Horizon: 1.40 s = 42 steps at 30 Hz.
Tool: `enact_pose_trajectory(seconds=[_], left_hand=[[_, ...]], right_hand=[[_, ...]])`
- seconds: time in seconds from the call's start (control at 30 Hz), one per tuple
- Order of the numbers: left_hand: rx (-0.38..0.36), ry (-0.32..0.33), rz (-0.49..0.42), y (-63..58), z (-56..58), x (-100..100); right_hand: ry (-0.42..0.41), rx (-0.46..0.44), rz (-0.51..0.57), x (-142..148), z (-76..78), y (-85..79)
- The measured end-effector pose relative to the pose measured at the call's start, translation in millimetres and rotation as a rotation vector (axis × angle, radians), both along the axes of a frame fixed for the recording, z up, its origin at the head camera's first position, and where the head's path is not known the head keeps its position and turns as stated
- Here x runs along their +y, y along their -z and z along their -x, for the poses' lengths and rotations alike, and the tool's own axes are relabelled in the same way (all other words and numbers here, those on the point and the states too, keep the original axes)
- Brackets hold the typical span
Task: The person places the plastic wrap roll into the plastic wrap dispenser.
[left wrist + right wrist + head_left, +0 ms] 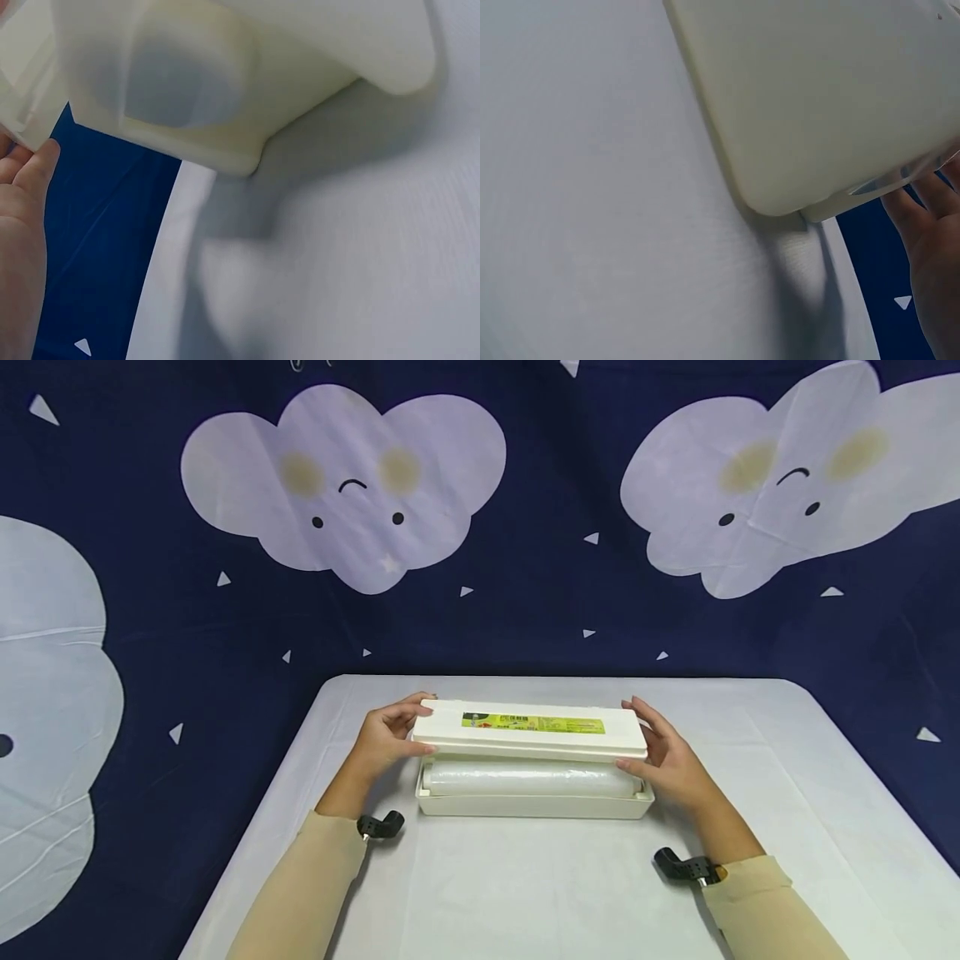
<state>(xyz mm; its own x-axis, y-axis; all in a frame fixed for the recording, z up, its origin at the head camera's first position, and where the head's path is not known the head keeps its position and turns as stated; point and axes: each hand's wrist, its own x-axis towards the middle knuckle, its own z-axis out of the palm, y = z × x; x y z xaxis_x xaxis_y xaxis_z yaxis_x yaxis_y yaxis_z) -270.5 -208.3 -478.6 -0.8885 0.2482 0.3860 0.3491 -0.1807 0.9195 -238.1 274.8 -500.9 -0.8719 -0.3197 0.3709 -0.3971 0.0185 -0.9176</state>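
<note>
A long white lid [525, 743] with a yellow-green label is held above a white cling film box [534, 808]. Between lid and box, a roll of cling film [534, 779] lies lengthwise inside. My left hand [386, 737] grips the lid's left end, thumb on the front edge and fingers behind. The lid's right end is gripped the same way by my right hand [666, 762]. In the left wrist view, the left hand [22, 202] holds the lid corner above the box. Fingers of the right hand [939, 240] show beyond the box [832, 105] in the right wrist view.
A white cloth covers the table [510, 893] beneath the box. Behind it hangs a dark blue curtain [540, 635] with clouds and small triangles. Black wrist cameras, one on the left wrist [381, 825] and one on the right [684, 866], stick out inward over the table.
</note>
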Motion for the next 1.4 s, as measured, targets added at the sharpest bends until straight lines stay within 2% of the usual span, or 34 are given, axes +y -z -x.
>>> enact_pose_trajectory(seconds=[0.3, 0.5, 0.77, 1.4], left_hand=[[-0.028, -0.017, 0.113, 1.2, -10.4, -6], [-0.021, -0.019, 0.152, 2.8, -16.3, -7], [-0.007, -0.012, 0.228, 5.8, -24.3, -10], [0.019, 0.032, 0.251, 13.7, -40.4, -11]], right_hand=[[0.007, 0.048, -0.058, -1, -2.4, -3.0], [0.041, 0.082, -0.130, 0, -6.7, -2.1], [0.054, 0.100, -0.173, 1, -13.4, -1.5], [0.006, 0.097, -0.164, 4, -25.0, 0.7]])
